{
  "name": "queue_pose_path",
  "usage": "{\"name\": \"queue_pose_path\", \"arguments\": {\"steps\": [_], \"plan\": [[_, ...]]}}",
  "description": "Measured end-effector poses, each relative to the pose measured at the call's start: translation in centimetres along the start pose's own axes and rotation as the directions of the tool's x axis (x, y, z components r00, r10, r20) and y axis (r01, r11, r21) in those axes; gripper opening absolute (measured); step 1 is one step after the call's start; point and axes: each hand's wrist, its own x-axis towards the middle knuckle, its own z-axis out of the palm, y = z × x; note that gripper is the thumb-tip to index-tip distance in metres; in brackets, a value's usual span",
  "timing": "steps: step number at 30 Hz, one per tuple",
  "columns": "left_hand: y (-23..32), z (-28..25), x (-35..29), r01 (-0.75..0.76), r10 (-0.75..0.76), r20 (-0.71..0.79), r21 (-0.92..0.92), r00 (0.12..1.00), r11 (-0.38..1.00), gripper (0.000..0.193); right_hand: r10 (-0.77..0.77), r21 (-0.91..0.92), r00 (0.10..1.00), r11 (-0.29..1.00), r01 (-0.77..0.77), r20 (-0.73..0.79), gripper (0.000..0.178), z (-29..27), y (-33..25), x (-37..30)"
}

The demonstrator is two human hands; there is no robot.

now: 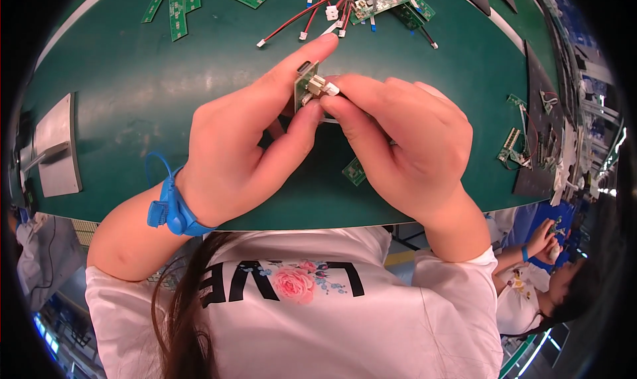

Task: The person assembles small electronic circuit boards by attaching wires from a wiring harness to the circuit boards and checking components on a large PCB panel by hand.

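Note:
My left hand [255, 127] grips a small green circuit board [302, 90] by its edges, holding it upright over the table. On the board's face sits a cream connector socket [316, 84]. Between the thumb and forefinger of my right hand [405, 133] is a white cable plug [330, 89], right beside the socket. Whether the plug is seated in the socket I cannot tell. A blue wrist strap [174, 210] with a cord is around my left wrist. Partly behind my right hand, another green circuit board [354, 172] lies on the table.
Green table [133, 127]. Far left, several narrow green boards [178, 10]; far middle, red-and-black cables [285, 26] and a larger circuit board [391, 0]. A metal plate [58, 147] stands left. Boards [511, 143] lie right, beside a dark mat [534, 170]. Another person [531, 286] works at lower right.

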Motion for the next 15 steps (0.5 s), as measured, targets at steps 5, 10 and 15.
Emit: {"name": "queue_pose_path", "arguments": {"steps": [5, 10, 15], "plan": [[-1.17, 0.06, 0.04, -0.137, 0.114, 0.116, 0.212, 0.987, 0.968, 0.019, 0.013, -0.060, 0.999, 0.998, -0.011, 0.034, 0.015, -0.10, -0.44, -0.13], [-0.95, 0.14, 0.22, -0.163, 0.136, 0.121, 0.254, 0.983, 0.953, 0.024, 0.079, 0.047, 0.994, 0.996, -0.082, 0.074, 0.012, -0.35, -0.46, 0.04], [-0.47, -0.03, 0.32, -0.169, 0.127, 0.163, 0.281, 0.978, 0.945, 0.027, 0.107, 0.137, 0.991, 0.984, -0.118, 0.080, 0.008, -0.56, -0.62, 0.06]]}}
